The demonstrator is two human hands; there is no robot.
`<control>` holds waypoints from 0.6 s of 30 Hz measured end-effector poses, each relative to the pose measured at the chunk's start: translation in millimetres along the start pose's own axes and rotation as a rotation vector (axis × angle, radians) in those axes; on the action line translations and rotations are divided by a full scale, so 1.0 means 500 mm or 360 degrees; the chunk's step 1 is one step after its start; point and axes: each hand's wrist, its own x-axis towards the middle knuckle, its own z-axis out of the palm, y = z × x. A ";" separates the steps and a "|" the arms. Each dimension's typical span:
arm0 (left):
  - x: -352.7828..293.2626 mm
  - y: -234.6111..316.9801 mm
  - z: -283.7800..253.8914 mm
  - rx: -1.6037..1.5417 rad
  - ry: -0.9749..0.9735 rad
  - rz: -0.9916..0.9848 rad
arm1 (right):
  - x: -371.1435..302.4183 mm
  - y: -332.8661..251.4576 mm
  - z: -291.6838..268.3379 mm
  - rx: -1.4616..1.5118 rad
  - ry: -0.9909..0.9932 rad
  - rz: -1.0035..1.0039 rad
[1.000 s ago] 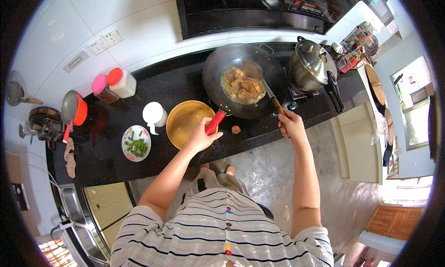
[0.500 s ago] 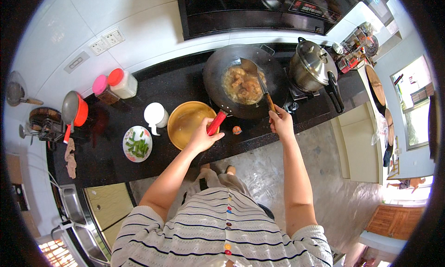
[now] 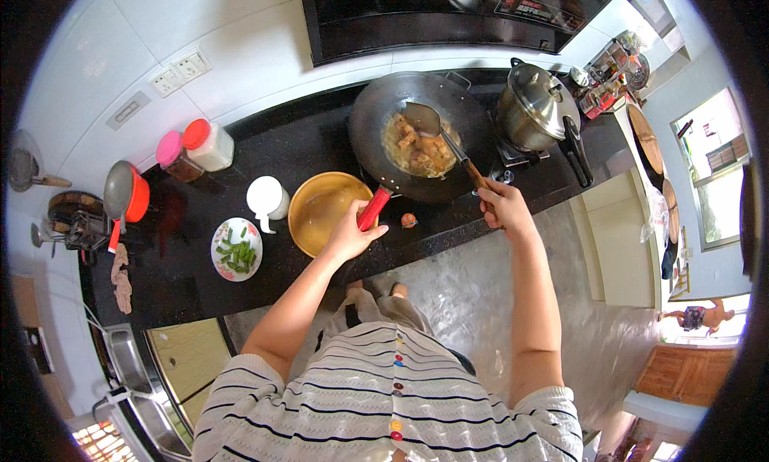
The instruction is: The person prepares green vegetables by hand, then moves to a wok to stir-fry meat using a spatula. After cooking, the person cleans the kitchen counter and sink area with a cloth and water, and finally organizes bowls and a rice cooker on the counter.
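Observation:
A dark wok (image 3: 370, 133) sits on the stove, with browned meat pieces (image 3: 426, 153) in a light, bubbling liquid inside. My left hand (image 3: 353, 234) is wrapped round the wok's red handle (image 3: 375, 209). In my right hand (image 3: 506, 208) is the wooden grip of a spatula (image 3: 453, 146); its dark metal blade lies over the meat. Left of the handle, close to my left hand, stands a yellow-brown bowl (image 3: 308, 213), wet inside. A small round orange-lidded item (image 3: 409, 220) lies on the counter between my hands.
Right of the wok stands a steel pressure cooker (image 3: 535, 109), its black handle jutting toward me. To the left are a plate of cut green vegetables (image 3: 237, 254), a white lidded jug (image 3: 267, 199), two jars (image 3: 210, 145) and a red pan (image 3: 138, 196). A person (image 3: 705, 316) is far right.
The spatula has shifted, its blade turning and moving slightly down over the meat. My right hand has gone a little to the right. My left hand keeps its hold on the handle.

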 end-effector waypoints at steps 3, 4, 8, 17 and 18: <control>-0.006 0.014 -0.012 0.0018 -0.0001 -0.0041 | -0.037 -0.040 0.005 -0.0074 -0.0078 0.0013; -0.007 0.014 -0.011 0.0019 -0.0003 -0.0047 | -0.049 -0.044 0.004 -0.0088 -0.0049 0.0036; -0.010 0.030 -0.013 0.0024 -0.0019 -0.0085 | -0.055 -0.010 -0.001 0.0053 -0.0076 0.0104; -0.003 0.007 -0.003 -0.0022 -0.0014 -0.0077 | -0.074 0.068 0.027 0.0767 -0.0199 0.0188; -0.002 0.002 -0.002 -0.0008 0.0004 -0.0058 | -0.086 0.067 0.031 0.0781 -0.0220 0.0194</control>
